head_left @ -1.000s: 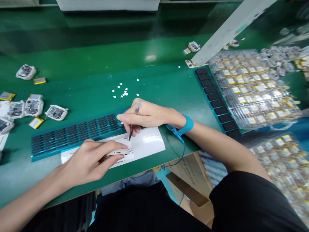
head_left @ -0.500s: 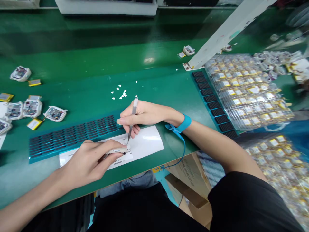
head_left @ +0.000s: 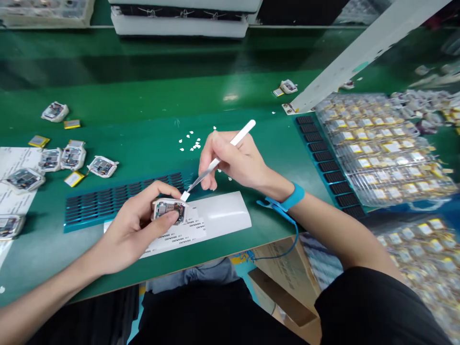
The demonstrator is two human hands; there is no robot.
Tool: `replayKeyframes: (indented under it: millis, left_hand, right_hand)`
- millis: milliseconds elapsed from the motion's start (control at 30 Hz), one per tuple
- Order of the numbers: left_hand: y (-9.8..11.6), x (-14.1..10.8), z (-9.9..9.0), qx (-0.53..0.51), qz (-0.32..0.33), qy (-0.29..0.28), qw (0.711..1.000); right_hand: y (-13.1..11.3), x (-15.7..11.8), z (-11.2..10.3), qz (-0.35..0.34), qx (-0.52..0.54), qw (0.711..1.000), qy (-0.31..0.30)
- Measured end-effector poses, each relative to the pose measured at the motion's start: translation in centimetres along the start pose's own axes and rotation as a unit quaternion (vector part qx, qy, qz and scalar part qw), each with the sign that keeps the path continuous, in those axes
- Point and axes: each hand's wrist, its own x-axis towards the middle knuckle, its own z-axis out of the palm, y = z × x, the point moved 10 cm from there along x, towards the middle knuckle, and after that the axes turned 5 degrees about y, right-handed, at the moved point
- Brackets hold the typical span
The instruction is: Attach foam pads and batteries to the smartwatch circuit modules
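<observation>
My left hand (head_left: 132, 231) is shut on a small white-framed circuit module (head_left: 169, 211), with its board face showing between thumb and fingers. My right hand (head_left: 233, 163) grips slim metal tweezers (head_left: 219, 159) with a white handle end. A small white piece (head_left: 185, 195) sits at their tip, right beside the module's edge and apparently held there. Under both hands lies a glossy white printed label sheet (head_left: 219, 215). Just behind it is a blue-edged black slotted strip (head_left: 122, 200). Several similar modules (head_left: 72, 156) and small yellow-labelled batteries (head_left: 74, 178) lie to the left.
Transparent trays of yellow-labelled batteries (head_left: 381, 148) pile up at the right, beside another slotted strip (head_left: 327, 165). White flecks (head_left: 191, 142) dot the green bench mat (head_left: 143, 96). A blue wrist strap (head_left: 294, 197) trails a wire. A cardboard box (head_left: 283, 282) sits below the bench edge.
The right hand has lifted the tweezers off the label sheet, now with a white piece at the tip. The left hand has turned the module, showing its board face.
</observation>
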Motion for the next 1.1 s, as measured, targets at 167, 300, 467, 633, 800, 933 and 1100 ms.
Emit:
replayKeyframes:
  millis: [167,300,467,633,800,933,1100]
  left_hand:
    - [0.1,-0.9,1.6,-0.061,-0.031,-0.065,0.996]
    - [0.6,-0.8,2.1,-0.068,-0.045,-0.081,0.993]
    - [0.4,-0.4,2.4,-0.083,-0.082,-0.098,0.988]
    - [0.0,-0.5,2.9,-0.118,-0.112,-0.120,0.979]
    - [0.0,-1.1,2.9,-0.123,-0.098,-0.128,0.979]
    - [-0.3,-1.3,3.0,-0.120,-0.093,-0.130,0.980]
    - [-0.3,-1.3,2.9,-0.125,-0.094,-0.126,0.980]
  right_hand:
    - [0.3,-1.3,2.2,0.030,-0.004,1.000,-0.010]
    - [0.9,-1.5,2.7,0.052,0.021,0.998,-0.003]
    - [1.2,-1.5,2.7,0.060,0.048,0.997,-0.002]
    - [1.4,-1.6,3.0,0.064,0.060,0.996,-0.012]
    - [1.4,-1.5,2.8,0.065,0.065,0.996,-0.005]
    - [1.4,-1.5,2.7,0.073,0.064,0.995,0.000]
    - [1.3,-1.6,2.8,0.070,0.070,0.995,-0.003]
